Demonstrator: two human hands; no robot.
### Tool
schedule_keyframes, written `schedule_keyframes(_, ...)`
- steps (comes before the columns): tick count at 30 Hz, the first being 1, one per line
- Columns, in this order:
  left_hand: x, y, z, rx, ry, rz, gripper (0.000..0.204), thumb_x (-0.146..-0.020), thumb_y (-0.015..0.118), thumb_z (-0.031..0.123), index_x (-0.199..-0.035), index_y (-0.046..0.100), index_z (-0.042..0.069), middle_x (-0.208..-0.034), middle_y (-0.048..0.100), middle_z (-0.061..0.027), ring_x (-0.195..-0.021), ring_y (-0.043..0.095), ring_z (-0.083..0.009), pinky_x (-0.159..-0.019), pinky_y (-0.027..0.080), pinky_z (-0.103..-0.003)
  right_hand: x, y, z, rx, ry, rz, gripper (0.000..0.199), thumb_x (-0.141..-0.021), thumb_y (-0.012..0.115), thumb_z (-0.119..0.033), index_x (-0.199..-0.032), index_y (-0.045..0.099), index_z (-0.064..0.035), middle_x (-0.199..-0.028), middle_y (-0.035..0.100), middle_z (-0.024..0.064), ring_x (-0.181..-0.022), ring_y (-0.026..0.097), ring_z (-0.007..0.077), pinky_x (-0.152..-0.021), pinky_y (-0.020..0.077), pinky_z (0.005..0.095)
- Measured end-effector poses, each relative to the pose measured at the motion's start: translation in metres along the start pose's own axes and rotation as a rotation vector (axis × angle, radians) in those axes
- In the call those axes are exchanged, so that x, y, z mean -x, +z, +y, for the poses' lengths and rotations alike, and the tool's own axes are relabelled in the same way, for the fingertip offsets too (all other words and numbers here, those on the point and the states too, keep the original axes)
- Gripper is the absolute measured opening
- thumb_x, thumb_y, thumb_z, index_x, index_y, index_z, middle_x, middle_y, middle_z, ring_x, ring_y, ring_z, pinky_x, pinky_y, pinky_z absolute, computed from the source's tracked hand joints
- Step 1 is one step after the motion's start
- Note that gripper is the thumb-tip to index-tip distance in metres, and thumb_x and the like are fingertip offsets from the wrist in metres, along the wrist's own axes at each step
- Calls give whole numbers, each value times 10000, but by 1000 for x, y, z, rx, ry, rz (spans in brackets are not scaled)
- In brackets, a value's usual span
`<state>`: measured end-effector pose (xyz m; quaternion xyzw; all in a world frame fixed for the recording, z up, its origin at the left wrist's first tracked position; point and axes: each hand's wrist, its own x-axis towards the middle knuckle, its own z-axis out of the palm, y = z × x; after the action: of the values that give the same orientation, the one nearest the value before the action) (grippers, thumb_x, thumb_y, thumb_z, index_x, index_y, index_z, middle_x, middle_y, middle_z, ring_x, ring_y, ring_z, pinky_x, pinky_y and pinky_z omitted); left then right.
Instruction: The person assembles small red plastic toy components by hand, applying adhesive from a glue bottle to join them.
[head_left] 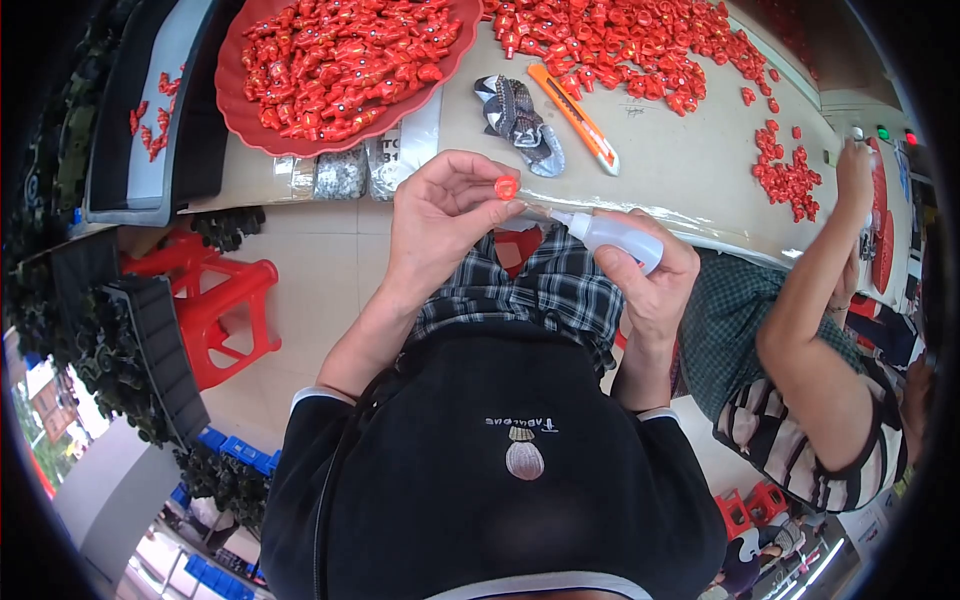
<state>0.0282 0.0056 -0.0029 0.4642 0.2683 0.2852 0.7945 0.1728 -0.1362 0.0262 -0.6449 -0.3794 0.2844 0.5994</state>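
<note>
Holding: left hand pinches a small red part between thumb and fingertips, just above frame centre; remaining fingers curl loosely around it.
Right hand: right hand is closed around a small white squeeze bottle, right of centre; the fingers wrap the bottle body.
Bottle nozzle: the thin tip points left toward the small red part and ends just beside it; contact cannot be determined.
Position of both hands: over the near edge of the bench, above the person's lap and a checked garment.
Red tray: upper left of the frame, on the bench, filled with a heap of red parts.
Loose red pieces: spread across the upper centre and upper right of the bench, with a smaller cluster at the right.
Utility knife: orange, lies diagonally on the bench, upper centre, just beside a folded patterned cloth.
Clear bags: at the bench edge below the red tray, contents grey.
Red stool: on the floor, left of centre.
Black trays: stacked at the left edge, holding dark parts.
Second person: arm reaches upward at the right of the frame, hand near the far bench edge.
</note>
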Motion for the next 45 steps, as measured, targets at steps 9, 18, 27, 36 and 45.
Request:
schedule_keyframes(9, 0, 0, 0, 2, 2, -6, 250, -713, 618, -138, -912, 518, -23, -970, 594, -153, -896, 599, -167, -801, 507, -260, -2, 2, 1, -21, -14, -21, 290, -677, 736, -59, -933, 637, 34, -777, 629, 91, -679, 570, 128, -598, 431, 222)
schedule_keyframes(18, 1, 0, 0, -9, -34, -19, 243, -722, 633, -116, -933, 531, -53, -906, 608, -117, -829, 618, -154, -768, 526, -263, -10, -1, 9, -155, 72, 311, 340, -727, 695, -32, -1045, 595, 33, -890, 614, 58, -798, 560, 107, -696, 447, 226)
schedule_keyframes(27, 4, 7, -1, -48, -58, -38, 251, -711, 659, -100, -921, 536, -36, -888, 601, -96, -782, 607, -127, -716, 508, -227, -66, -9, 39, 189, -71, 315, 322, -727, 681, -64, -1023, 586, 20, -915, 630, 95, -842, 591, 148, -770, 450, 262)
schedule_keyframes(36, 4, 10, -3, -52, -82, -66, 274, -703, 651, -119, -943, 541, -41, -887, 603, -99, -770, 599, -123, -717, 502, -228, -72, -35, 32, 285, -129, 328, 247, -783, 633, -125, -1003, 617, -13, -918, 645, 111, -817, 613, 189, -705, 458, 273)
schedule_keyframes(45, 5, 15, -5, -50, -91, -156, 284, -701, 650, -124, -948, 539, -39, -887, 609, -102, -790, 612, -139, -727, 512, -240, -136, -148, 66, 1326, -315, 635, 196, -781, 555, -61, -957, 640, -53, -908, 632, 117, -932, 543, 278, -828, 392, 406)
